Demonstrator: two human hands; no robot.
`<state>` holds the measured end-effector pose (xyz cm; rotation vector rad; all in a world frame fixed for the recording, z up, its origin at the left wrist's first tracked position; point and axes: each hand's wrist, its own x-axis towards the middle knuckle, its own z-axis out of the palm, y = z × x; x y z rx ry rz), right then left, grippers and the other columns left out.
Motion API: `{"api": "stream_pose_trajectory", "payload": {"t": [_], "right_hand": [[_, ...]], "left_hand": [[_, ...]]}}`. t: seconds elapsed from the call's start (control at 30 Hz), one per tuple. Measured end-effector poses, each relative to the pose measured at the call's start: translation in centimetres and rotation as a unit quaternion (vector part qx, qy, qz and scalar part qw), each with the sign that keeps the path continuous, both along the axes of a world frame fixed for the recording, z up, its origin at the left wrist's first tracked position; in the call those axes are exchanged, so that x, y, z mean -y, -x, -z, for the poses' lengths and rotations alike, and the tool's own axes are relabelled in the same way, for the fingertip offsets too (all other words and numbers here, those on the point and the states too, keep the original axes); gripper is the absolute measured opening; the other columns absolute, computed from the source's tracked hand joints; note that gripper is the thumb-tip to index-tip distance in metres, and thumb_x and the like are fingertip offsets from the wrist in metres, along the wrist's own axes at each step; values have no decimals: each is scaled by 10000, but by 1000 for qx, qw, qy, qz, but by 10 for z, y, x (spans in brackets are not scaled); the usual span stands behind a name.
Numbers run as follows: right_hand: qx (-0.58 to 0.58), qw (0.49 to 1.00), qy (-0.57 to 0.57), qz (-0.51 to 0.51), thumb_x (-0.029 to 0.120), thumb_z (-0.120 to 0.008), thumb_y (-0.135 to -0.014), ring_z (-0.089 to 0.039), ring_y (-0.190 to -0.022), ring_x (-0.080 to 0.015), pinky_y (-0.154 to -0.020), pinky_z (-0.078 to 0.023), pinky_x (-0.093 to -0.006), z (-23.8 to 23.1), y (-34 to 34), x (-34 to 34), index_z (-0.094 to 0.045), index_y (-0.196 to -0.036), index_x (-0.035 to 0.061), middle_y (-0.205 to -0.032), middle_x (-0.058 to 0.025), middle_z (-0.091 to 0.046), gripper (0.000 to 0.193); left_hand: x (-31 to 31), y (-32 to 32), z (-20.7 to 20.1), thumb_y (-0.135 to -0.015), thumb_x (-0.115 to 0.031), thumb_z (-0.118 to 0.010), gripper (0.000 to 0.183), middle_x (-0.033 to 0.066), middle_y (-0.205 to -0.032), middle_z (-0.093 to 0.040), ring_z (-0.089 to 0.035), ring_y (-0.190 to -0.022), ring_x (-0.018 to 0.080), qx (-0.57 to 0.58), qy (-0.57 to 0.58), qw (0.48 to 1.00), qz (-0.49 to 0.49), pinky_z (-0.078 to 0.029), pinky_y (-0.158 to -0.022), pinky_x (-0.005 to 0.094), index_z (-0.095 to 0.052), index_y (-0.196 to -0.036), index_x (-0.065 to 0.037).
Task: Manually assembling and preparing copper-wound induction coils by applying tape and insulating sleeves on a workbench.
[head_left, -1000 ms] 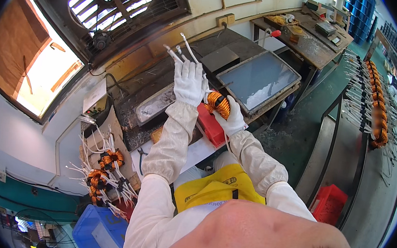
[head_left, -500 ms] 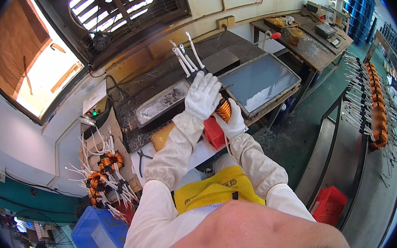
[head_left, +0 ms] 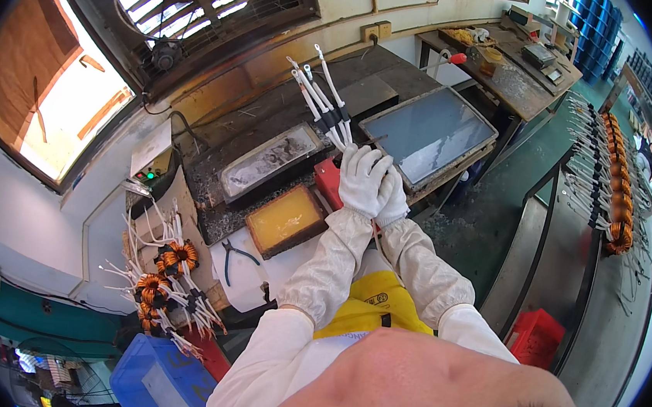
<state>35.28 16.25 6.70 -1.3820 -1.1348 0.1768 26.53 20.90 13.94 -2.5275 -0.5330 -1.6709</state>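
Observation:
My left hand (head_left: pixel 364 180), in a white knit glove, closes over the base of a bundle of white leads (head_left: pixel 323 102) with metal ring ends and black sleeves. Close against it, my gloved right hand (head_left: pixel 395 202) is closed round the same piece. This is a toroidal coil whose copper winding is hidden by the gloves now; it showed half a second ago. The leads point up and away, toward the far left. Just left of my hands is a red box (head_left: pixel 328 179), partly covered by the left glove.
Left of my hands lie a tray with greyish crust (head_left: pixel 271 160), a yellow-filled block tray (head_left: pixel 286 219) and pliers (head_left: pixel 237 261). A grey-surfaced tank (head_left: pixel 433 135) stands beyond my right hand. Finished-looking coils (head_left: pixel 178 256) pile at left; more coils (head_left: pixel 623 179) line the right bench.
My left hand has moved right and nearer to my right hand. The gloves now overlap and cover the orange coil. The leads have shifted slightly right, and the yellow-filled tray is uncovered.

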Motion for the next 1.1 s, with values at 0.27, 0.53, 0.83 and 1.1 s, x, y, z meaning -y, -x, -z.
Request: {"api": "stream_pose_trajectory", "payload": {"t": [0.27,0.53,0.83,1.1], "right_hand": [[86,993,-68,41,141,-654,-969,-613,-1229,-323,-1018,-511,-402,21,-4,-6,-438,-1457,31,-1339,-181,-593,545],[109,986,-110,61,153,-700,-923,-611,-1184,-356,-993,-494,-415,24,-3,-10,-461,-1446,40,-1299,-193,-595,586],[136,985,-80,65,136,-685,-941,-623,-1192,-360,-978,-525,-422,30,-7,-11,-411,-1447,28,-1317,-202,-590,585],[87,990,-106,35,125,-667,-944,-615,-1171,-355,-981,-503,-409,30,-6,-10,-460,-1440,36,-1273,-190,-608,545]], "left_hand": [[-2,-1,0,-771,-248,-707,364,106,-1180,-636,-577,-1194,346,18,-8,1000,0,-406,-1119,589,-723,-1111,-118],[0,1,1,-813,-214,-688,343,108,-1195,-646,-582,-1200,359,24,4,1000,6,-399,-1132,582,-728,-1142,-128],[0,1,2,-855,-235,-649,321,105,-1209,-645,-579,-1212,356,19,1,1000,-3,-394,-1137,582,-730,-1146,-125],[0,1,2,-887,-276,-609,321,114,-1215,-637,-569,-1219,355,16,-7,1000,-2,-388,-1140,583,-717,-1148,-123]]}}
